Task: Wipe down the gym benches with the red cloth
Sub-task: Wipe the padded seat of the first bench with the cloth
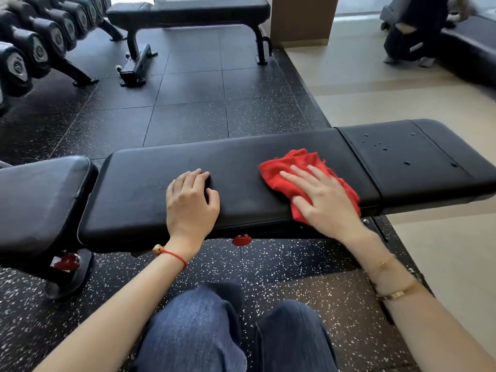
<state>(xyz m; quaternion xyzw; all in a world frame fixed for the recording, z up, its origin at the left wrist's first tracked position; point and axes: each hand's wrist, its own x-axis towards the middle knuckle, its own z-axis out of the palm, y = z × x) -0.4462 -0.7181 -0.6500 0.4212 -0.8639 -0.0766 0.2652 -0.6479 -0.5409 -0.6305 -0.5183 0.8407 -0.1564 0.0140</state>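
A black padded gym bench (pixel 139 189) runs across the view in front of me. The crumpled red cloth (pixel 291 163) lies on the right part of its long middle pad. My right hand (pixel 322 197) presses flat on the cloth with straight, spread fingers. My left hand (pixel 190 200) rests on the pad left of the cloth, fingers bent at the tips, holding nothing. The right end pad (pixel 418 154) carries several water droplets. A second black bench (pixel 193 10) stands farther back on the floor.
A rack of black dumbbells (pixel 32 47) lines the far left. My knees in blue jeans (pixel 204 328) are below the bench. Another person (pixel 413 30) crouches at the top right by a dark bench. A wooden pillar (pixel 300 20) stands at the mat's edge.
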